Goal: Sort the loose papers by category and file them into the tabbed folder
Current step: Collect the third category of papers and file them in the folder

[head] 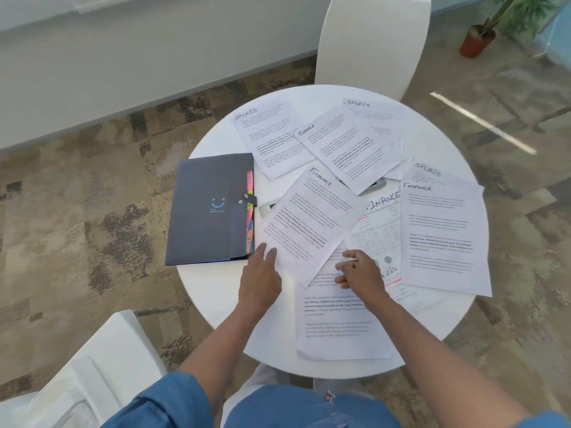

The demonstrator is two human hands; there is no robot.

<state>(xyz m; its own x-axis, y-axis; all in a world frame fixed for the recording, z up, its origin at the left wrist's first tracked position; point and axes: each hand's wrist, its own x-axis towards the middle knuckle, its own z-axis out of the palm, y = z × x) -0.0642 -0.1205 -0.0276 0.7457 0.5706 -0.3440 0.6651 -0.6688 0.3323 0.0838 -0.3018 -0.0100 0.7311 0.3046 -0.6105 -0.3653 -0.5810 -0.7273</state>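
Observation:
A dark tabbed folder lies closed on the left of the round white table, coloured tabs along its right edge. Several loose sheets spread across the table, headed SPORTS or FINANCE. My left hand rests with fingers apart on the near corner of a tilted FINANCE sheet. My right hand lies with fingers curled on the papers beside it, over a sheet near the front edge. Neither hand lifts anything.
A white chair stands behind the table and another at my near left. A dark flat device shows under the middle papers. A potted plant stands on the carpet far right.

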